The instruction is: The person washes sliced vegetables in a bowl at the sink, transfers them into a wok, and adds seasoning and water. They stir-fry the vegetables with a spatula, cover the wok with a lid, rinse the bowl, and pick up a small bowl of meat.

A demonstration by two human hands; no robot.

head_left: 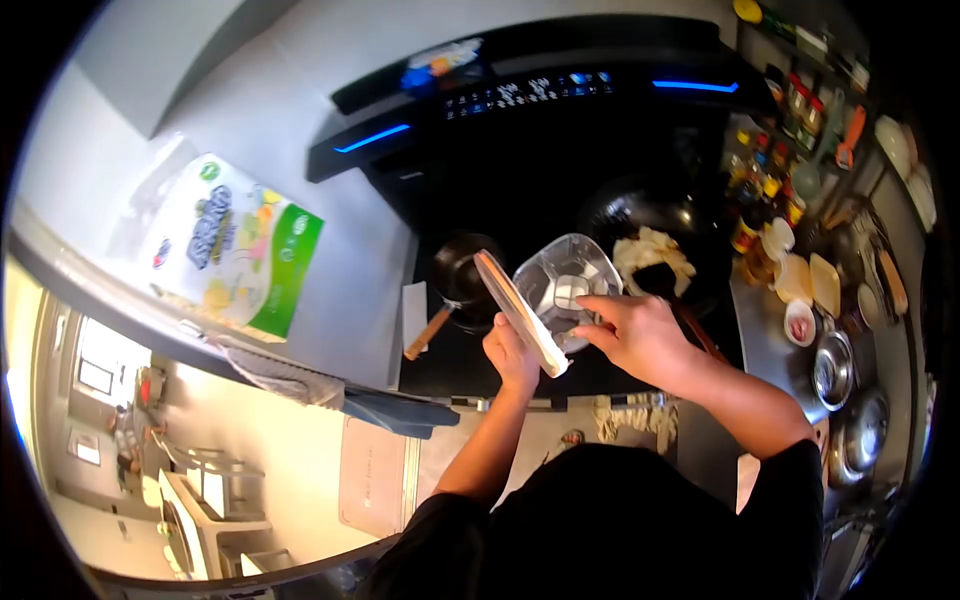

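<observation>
Plastic, clear-walled container [577,252] above the black cooktop [438,378], seemingly at the reaching-in step, with left hand [513,360] clamped on a lid-like piece [520,315] at eight o'clock and right hand [648,338] at four, thumb and forefinger apart, any hold impossible to tell. Best to steady the container before pinching. Farther out, wooden-handled saucepan [460,262] towards ten o'clock, range hood [560,48] at twelve.
</observation>
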